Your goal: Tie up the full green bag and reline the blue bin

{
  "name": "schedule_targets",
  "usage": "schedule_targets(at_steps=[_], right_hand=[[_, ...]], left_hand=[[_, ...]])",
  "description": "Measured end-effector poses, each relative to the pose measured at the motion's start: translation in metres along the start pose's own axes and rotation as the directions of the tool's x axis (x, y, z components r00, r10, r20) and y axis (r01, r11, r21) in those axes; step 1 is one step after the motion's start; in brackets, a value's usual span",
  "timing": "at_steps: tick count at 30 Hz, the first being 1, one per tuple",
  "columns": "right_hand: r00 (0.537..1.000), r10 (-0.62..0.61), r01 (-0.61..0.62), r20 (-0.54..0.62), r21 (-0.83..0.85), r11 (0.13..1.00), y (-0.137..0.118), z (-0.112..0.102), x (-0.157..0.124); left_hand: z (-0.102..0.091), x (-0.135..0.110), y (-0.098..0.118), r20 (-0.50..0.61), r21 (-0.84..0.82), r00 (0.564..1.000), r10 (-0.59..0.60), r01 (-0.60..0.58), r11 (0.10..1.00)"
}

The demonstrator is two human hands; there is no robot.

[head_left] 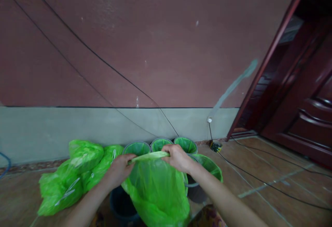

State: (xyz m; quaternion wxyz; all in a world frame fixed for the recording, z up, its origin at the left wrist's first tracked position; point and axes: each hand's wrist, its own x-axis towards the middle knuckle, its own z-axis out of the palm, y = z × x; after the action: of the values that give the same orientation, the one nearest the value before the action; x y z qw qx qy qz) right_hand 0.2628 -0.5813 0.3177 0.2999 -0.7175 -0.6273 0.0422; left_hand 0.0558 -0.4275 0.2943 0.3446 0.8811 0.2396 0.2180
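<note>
A green plastic bag [159, 189] hangs from both hands, its top edge stretched in a band between them. My left hand [120, 170] is closed on the left end of that edge. My right hand [178, 157] grips the right end, a little higher. Below and left of the bag, a dark bin [121, 202] shows no liner; the bag hides part of it. Behind stand several bins lined with green bags, among them a left one [136, 148], a middle one [161, 144] and a right one [185, 145]. Nearer on the right is another lined bin [209, 166].
Several filled green bags [85, 156] with white ties lie on the floor at left, near the wall [52, 126]. At right, a black cable [259, 175] crosses the tiled floor from a small yellow-black object [215, 146]. A dark red door [306, 116] stands at far right.
</note>
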Motion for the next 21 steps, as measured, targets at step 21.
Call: schedule_targets(at_steps=[21], right_hand=[[0.813, 0.28, -0.364, -0.511, -0.072, 0.929, 0.06, -0.103, -0.018]], left_hand=[[-0.037, 0.048, -0.034, -0.421, -0.442, 0.733, -0.534, 0.347, 0.827]])
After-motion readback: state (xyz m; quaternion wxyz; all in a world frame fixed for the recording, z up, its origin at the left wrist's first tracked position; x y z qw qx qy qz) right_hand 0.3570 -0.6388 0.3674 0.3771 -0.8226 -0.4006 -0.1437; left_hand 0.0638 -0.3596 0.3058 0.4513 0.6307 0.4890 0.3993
